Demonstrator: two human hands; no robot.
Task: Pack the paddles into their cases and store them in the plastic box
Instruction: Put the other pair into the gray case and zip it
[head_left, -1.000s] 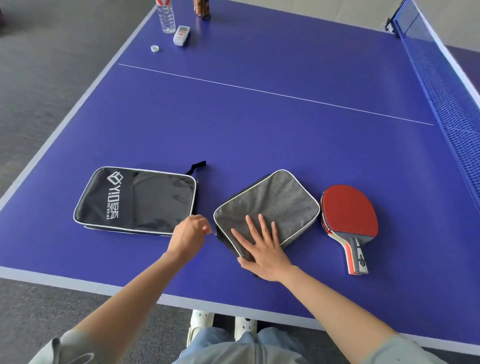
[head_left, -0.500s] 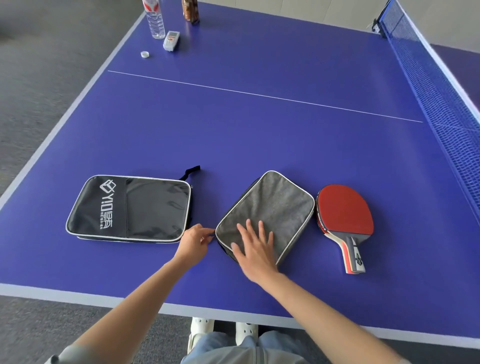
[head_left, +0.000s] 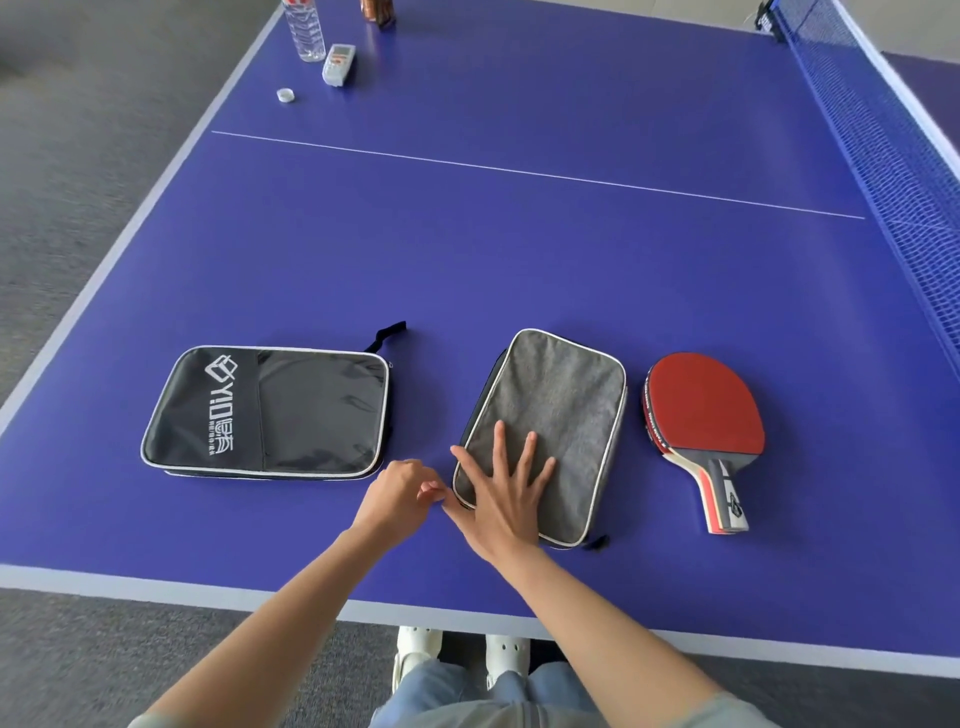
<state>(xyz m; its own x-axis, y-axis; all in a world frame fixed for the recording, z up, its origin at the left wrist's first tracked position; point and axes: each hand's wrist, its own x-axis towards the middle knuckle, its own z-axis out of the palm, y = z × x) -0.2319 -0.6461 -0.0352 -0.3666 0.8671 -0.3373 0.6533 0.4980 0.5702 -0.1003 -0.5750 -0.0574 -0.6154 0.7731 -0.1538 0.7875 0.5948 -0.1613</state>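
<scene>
My right hand (head_left: 506, 499) lies flat with its fingers spread out, pressing down on the near left part of the gray case (head_left: 550, 421). My left hand (head_left: 400, 493) is just to the left of it, with its fingers curled in and pinching something tiny at the case's near left corner. It looks like the zipper pull, but I cannot tell for sure. The two hands almost touch. The gray case lies flat on the blue table (head_left: 519, 260), tipped a little to one side. Just to the right of my right hand, past the case, lies the red paddle (head_left: 706, 415), with its handle pointing back at me. To the left of my left hand lies the black case (head_left: 270, 410) with white letters on it. Far past my hands, at the back of the table, stand a water bottle (head_left: 306, 31), a small white gadget (head_left: 338, 63) and a bottle cap (head_left: 285, 94). The net (head_left: 893, 156) runs along the right side.
</scene>
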